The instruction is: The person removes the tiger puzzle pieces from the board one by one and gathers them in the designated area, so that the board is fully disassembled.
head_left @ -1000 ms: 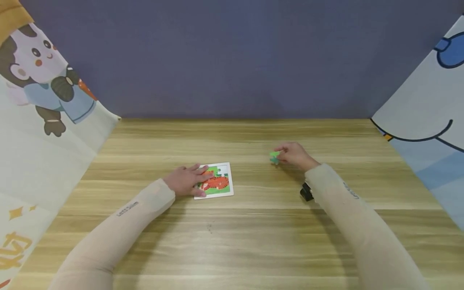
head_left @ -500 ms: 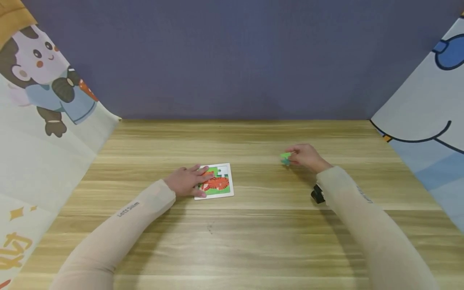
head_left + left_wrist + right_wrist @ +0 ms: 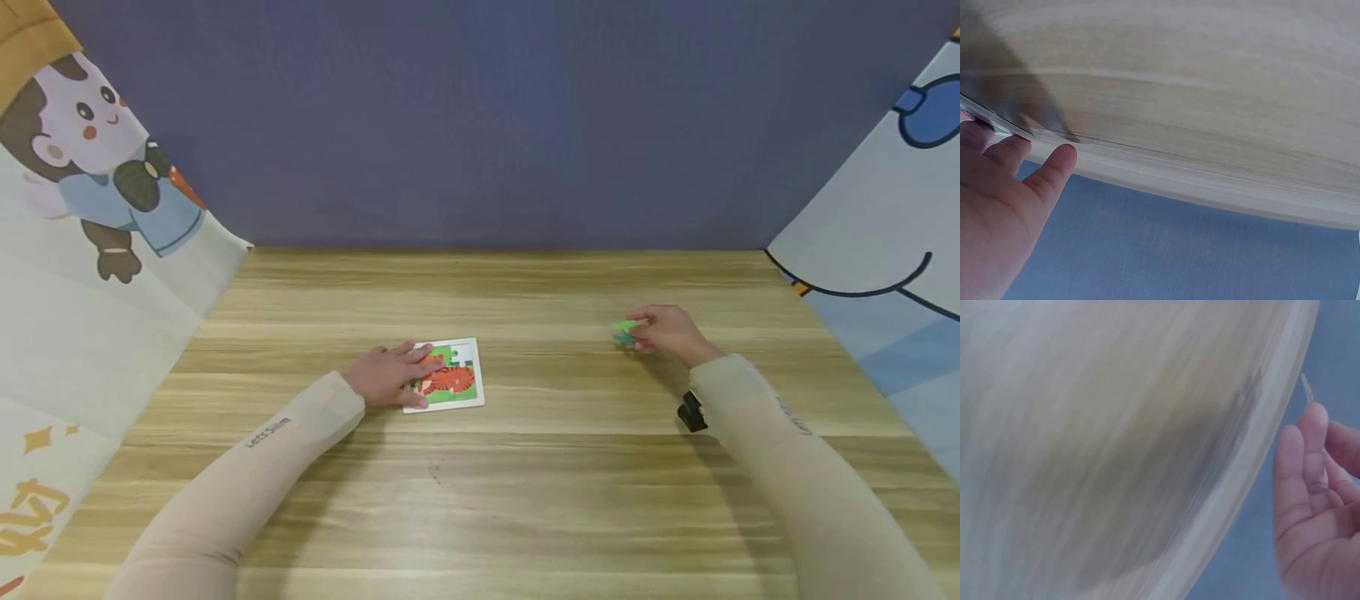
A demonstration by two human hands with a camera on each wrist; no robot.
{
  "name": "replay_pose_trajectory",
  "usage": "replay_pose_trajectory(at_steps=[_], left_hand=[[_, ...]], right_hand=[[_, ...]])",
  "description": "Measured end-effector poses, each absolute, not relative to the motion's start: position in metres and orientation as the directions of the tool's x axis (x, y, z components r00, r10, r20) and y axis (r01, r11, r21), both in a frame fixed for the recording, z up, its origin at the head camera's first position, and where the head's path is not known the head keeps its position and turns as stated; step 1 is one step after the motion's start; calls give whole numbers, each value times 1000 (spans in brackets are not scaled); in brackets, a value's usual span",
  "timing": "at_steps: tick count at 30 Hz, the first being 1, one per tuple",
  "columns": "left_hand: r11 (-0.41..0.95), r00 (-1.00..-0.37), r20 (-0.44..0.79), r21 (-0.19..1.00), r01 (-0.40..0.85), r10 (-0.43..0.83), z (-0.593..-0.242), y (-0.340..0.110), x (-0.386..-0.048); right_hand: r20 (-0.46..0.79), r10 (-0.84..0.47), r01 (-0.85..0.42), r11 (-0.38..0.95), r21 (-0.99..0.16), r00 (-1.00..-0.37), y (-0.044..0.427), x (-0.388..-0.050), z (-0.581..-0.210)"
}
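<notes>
A white-framed jigsaw puzzle [image 3: 450, 383] with an orange striped animal on green lies flat on the table. One white gap shows at its upper right corner. My left hand [image 3: 386, 375] rests on the puzzle's left side with fingers spread, covering part of the picture. Off to the right, my right hand [image 3: 667, 332] pinches a green puzzle piece [image 3: 623, 332] between thumb and fingers, raised over the table. From the right wrist view, the piece [image 3: 1307, 389] appears edge-on as a thin sliver beyond the fingertips.
The wood-grain table [image 3: 540, 500] meets a dark blue-grey wall [image 3: 495, 125] at the back. Printed cloth panels with cartoon figures [image 3: 97, 158] flank both sides. A black wrist camera [image 3: 692, 412] hangs below the right sleeve.
My right hand has moved to the right with the green puzzle piece, away from the puzzle. The left hand has stayed in place on the puzzle.
</notes>
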State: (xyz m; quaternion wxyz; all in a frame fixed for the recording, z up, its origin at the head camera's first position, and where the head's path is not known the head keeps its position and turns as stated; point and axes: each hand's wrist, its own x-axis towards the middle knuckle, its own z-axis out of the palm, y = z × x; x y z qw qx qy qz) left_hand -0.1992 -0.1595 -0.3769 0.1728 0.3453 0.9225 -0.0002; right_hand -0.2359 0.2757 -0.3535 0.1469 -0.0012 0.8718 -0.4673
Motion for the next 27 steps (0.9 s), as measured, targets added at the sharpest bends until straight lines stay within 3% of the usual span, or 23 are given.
replay_pose_trajectory(at_steps=[11,27], left_hand=[[770,-710,-325,111,628,625,-374,-163,-198],[771,-709,-333,102,629,622,-375,-159,-198]], right_hand=[[-237,-143,125,542,-831,-961,291,-232,-355],[-370,-157,259,475,-841,-915,311,-231,-357]])
